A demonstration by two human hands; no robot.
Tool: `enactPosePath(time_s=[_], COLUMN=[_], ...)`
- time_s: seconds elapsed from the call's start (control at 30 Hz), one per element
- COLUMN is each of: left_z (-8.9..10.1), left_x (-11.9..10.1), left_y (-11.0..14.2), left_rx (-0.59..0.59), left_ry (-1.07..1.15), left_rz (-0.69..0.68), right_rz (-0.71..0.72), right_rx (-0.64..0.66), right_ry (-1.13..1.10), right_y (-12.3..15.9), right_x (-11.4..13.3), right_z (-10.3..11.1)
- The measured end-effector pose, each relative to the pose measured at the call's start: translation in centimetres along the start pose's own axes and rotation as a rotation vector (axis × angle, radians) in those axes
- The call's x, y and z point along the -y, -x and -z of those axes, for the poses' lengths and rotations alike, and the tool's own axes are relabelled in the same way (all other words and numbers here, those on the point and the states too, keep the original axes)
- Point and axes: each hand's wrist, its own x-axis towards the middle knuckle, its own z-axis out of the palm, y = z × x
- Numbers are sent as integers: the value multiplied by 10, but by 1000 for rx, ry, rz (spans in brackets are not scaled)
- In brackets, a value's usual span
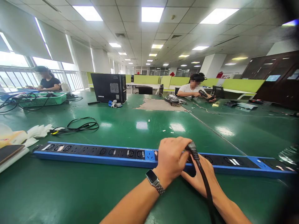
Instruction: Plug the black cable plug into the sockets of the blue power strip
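Plug (193, 148) grasped; seating seemingly remains.
My left hand (169, 155) pinches it; right hand (205, 174) (thumb spread) at the power strip (93, 159).

Nothing readable: stickers (234, 161) on strip (133, 162), label (114, 88) on PC (101, 90), red sign (224, 76) all too small or blurred.

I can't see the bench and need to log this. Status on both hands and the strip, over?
Left hand gripping black plug; right hand at blue power strip. Plug's contact end hidden. Plug's cord crosses right hand; loose cable beyond strip.
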Motion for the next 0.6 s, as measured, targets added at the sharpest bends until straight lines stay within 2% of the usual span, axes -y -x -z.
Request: enactPosePath(time_s=[0.1, 0.17, 0.23, 0.3, 0.4, 0.5, 0.6], left_z=[32, 61, 91, 119, 149, 163, 166], left_x=[20, 47, 76, 98, 112, 113, 112], left_y=[5, 19, 41, 65, 95, 107, 106], left_rx=[-205, -272, -287, -199, -53, 28, 70], left_ry=[-72, -169, -242, -275, -290, -276, -248], left_rz=[37, 114, 215, 256, 303, 318, 308], right_rz=[-16, -49, -70, -94, -127, -148, -175], right_rx=[81, 95, 102, 98, 91, 101, 88], right_ry=[71, 88, 82, 69, 49, 33, 8], right_y=[-1, -1, -2, -2, -3, -4, -6], right_x=[3, 5, 7, 7, 9, 11, 13], right_z=[1, 2, 2, 1, 0, 0, 1])
